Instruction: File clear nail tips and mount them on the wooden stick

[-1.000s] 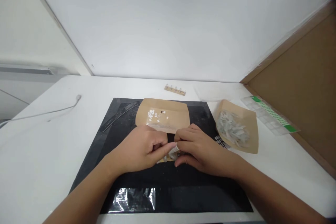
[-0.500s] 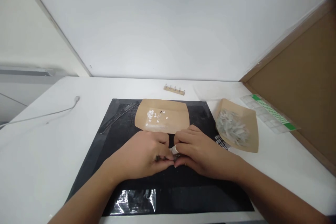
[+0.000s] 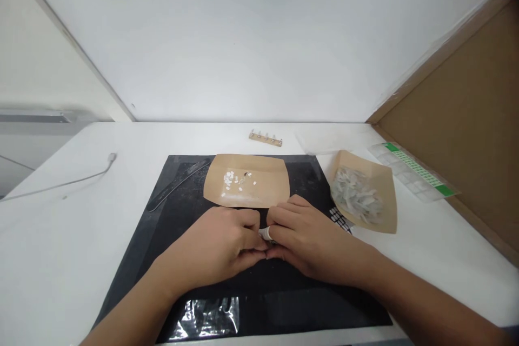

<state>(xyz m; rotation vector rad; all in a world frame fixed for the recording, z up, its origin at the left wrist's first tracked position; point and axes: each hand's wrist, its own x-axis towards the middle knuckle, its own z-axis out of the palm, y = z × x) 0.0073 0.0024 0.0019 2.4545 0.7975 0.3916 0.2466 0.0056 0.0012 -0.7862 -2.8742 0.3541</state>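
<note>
My left hand [image 3: 231, 240] and my right hand [image 3: 302, 238] meet fingertip to fingertip over the black mat [image 3: 243, 303]. Both are closed in a pinch around something small between them, mostly hidden by the fingers. A white wrap [image 3: 265, 233] covers a fingertip of my right hand. Just beyond the hands lies a brown paper tray [image 3: 267, 173] with several small white pieces [image 3: 229, 177] on it. To the right, a second paper tray [image 3: 388, 189] holds a heap of translucent strips [image 3: 359, 194].
Tweezers [image 3: 176, 186] lie at the mat's left. A small strip with upright clips [image 3: 265, 139] stands near the back wall. A clear compartment box with a green label [image 3: 417, 170] is at right, small white ovals [image 3: 339, 218] beside the mat's right edge, and a cable [image 3: 87, 177] at left.
The view has shifted slightly. Both hands stay together; the dark item that showed between my left fingers is now hidden.
</note>
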